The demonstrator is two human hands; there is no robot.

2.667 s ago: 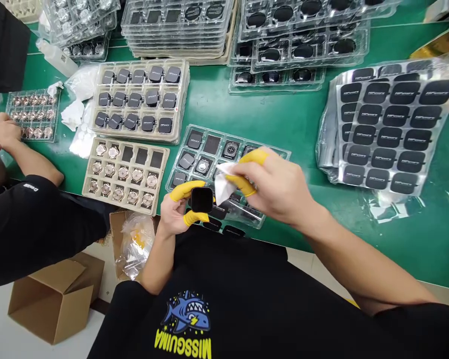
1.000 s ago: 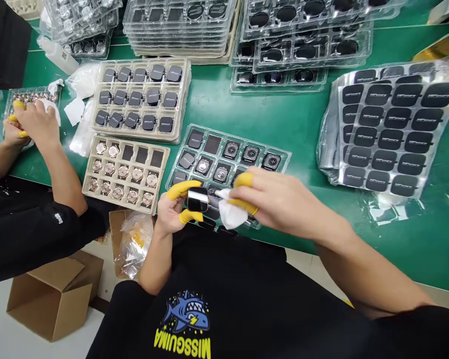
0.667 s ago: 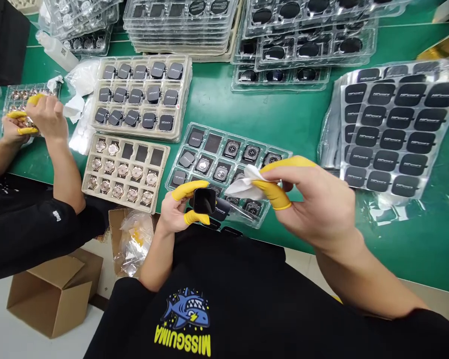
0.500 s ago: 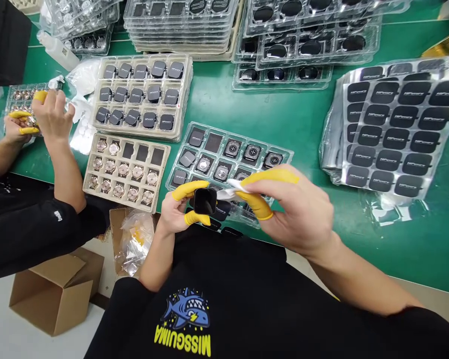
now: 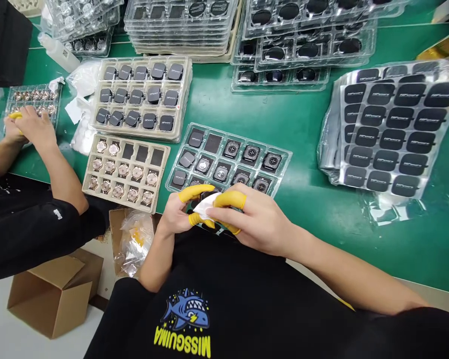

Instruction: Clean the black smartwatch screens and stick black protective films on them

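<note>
The green table [image 5: 284, 114] spreads out on all sides of the centre tray [image 5: 228, 160], the landmark here. Behind the centre tray stands a tall stack of clear trays [image 5: 179, 35], the top one with dark squares and round pieces in its cells; behind and to the right, more clear trays [image 5: 310, 60] hold dark ovals. Right of the centre tray lie label sheets [image 5: 392, 134] bearing rows of black rounded labels. Left and below it, an open cardboard box [image 5: 48, 299] sits near a smaller carton [image 5: 117, 234] holding a clear plastic bag with something yellow inside. Behind and left, the top of a beige stack [image 5: 140, 94] holds three rows of five black squares. The centre tray itself has black watches face down, black square pieces and one cell showing only a dark pad; its near part is covered by the hands. Just left of it, a beige tray [image 5: 125, 172] holds twelve rose-gold watches, with three cells showing dark pads. At the near edge of the centre tray, the left hand [image 5: 177, 212] grips a dark device [image 5: 206, 194], mostly hidden, and the right hand [image 5: 260, 219] pinches a white cloth [image 5: 205, 206] over it.
</note>
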